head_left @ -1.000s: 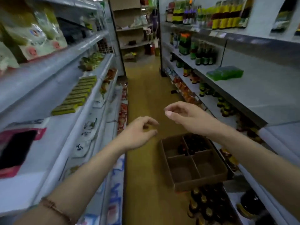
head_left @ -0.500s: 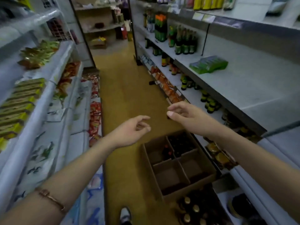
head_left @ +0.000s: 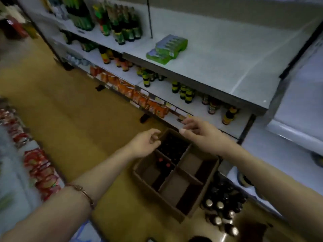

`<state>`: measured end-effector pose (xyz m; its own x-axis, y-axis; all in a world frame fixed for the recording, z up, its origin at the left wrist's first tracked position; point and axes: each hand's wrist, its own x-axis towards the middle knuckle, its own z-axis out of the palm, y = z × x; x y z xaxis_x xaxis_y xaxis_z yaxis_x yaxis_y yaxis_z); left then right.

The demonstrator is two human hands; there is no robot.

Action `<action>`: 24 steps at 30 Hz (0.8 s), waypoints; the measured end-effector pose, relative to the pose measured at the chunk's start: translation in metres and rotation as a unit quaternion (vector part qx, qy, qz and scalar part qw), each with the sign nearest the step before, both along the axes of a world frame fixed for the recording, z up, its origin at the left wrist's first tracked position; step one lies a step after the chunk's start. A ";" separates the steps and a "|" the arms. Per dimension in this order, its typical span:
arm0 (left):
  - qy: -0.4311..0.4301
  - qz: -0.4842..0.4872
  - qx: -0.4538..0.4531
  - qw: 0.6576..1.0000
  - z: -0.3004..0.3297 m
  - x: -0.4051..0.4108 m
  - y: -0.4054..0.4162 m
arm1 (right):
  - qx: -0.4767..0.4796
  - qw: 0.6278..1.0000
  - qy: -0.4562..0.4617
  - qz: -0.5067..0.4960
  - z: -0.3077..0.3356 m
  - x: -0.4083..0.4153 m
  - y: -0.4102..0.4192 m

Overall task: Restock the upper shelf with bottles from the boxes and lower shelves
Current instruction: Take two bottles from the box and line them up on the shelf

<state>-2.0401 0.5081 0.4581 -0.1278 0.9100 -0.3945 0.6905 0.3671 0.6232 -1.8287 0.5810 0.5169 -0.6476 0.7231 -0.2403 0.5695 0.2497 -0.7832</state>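
1. Left hand (head_left: 146, 143): empty, fingers loosely curled, above the divided box (head_left: 176, 179)
2. Right hand (head_left: 197, 131): empty, relaxed, over the far compartment
3. Bottles (head_left: 173, 148): dark, in far compartment; advise gripping necks, lifting straight up clear of dividers
4. Upper shelf (head_left: 218, 62): mostly bare, green pack (head_left: 167, 48) on it

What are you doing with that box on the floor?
A person is restocking bottles in a shop aisle. Both hands reach over a divided cardboard box on the floor; the left hand and right hand hold nothing yet. Dark bottles fill the box's far compartment, with more bottles beside it. The upper shelf holds only a green pack here.
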 end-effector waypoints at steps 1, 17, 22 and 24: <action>0.004 -0.015 -0.004 1.000 -0.010 -0.001 0.012 | -0.009 1.000 -0.002 -0.017 -0.010 0.001 0.006; 0.035 -0.041 -0.070 0.996 -0.203 -0.056 0.105 | -0.161 0.978 -0.025 -0.133 -0.235 -0.057 0.079; 0.019 -0.138 -0.124 0.983 -0.298 -0.065 0.125 | -0.194 0.967 -0.064 -0.150 -0.334 -0.075 0.085; 0.020 -0.146 -0.143 0.979 -0.340 -0.072 0.130 | -0.217 0.960 -0.079 -0.157 -0.376 -0.084 0.085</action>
